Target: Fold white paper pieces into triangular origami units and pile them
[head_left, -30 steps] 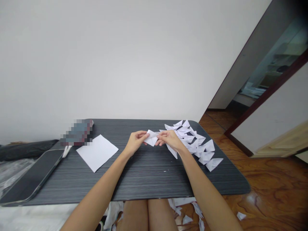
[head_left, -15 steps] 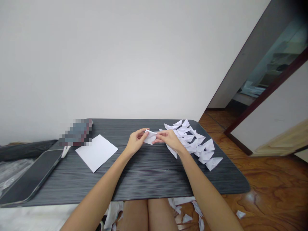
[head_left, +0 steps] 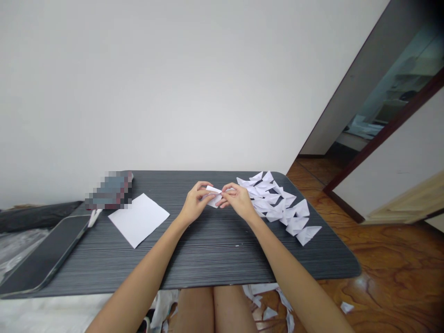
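My left hand (head_left: 194, 203) and my right hand (head_left: 238, 200) meet over the middle of the dark striped table (head_left: 208, 249). Both pinch one small folded piece of white paper (head_left: 213, 196) held just above the tabletop, fingers curled round its edges. Right beside my right hand lies a pile of several folded white paper triangles (head_left: 280, 206). A flat white sheet (head_left: 138, 218) rests on the table to the left of my left hand.
A dark phone (head_left: 45, 256) lies at the table's left edge, with a blurred object (head_left: 109, 190) behind the sheet. Paper scraps (head_left: 274, 305) litter the wooden floor below the table's front. An open doorway (head_left: 388, 101) is at the right.
Both hands have drawn closer together and slightly away from me, and the paper between them looks folded smaller. My right hand now covers the triangle that lay below it.
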A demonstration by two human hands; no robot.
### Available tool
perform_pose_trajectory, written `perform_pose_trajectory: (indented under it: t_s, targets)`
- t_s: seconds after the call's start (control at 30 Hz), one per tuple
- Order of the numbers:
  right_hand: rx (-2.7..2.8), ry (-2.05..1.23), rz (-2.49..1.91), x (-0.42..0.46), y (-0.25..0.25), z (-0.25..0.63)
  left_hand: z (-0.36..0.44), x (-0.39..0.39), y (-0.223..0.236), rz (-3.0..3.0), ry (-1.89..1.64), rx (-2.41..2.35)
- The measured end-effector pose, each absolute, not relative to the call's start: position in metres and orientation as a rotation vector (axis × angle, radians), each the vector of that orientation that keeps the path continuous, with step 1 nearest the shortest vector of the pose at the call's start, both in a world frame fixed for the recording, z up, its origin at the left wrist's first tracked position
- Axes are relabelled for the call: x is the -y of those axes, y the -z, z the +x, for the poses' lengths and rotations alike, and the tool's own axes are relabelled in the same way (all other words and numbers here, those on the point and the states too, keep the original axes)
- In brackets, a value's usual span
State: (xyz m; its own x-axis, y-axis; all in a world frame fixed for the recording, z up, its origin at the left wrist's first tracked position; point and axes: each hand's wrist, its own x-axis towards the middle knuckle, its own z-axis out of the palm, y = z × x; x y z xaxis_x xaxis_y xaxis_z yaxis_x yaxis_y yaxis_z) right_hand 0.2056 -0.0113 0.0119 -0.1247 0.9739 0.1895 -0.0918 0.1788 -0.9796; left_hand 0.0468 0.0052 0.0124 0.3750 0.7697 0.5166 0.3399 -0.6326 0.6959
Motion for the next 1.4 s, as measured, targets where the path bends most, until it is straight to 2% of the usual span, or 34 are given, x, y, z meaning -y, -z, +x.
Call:
perform_pose_trajectory:
  t_s: [0.13,0.23,0.4,0.63,1.0,1.4]
  targets:
    - [1.508,-1.008,-1.062,0.006,-0.001,0.210,0.041,-0.010,-0.007,2.184,-1.120,-0.983]
    - [1.709,-0.725,-1.223,0.005,0.006,0.211,0.034,-0.016,0.000,2.317,-1.052,-1.087]
    - [2.004,-0.405,-1.350,0.008,0.010,0.211,0.025,-0.020,0.008,2.481,-0.756,-1.145]
    - [2.200,-0.342,-1.347,0.015,0.005,0.213,0.020,-0.016,0.007,2.549,-0.768,-1.128]
    - [2.219,-0.174,-1.553,0.019,0.010,0.200,0.016,-0.010,0.011,2.496,-0.779,-1.271]
    - [2.179,-0.296,-1.631,0.010,0.002,0.197,0.022,-0.006,0.006,2.328,-0.796,-1.477]
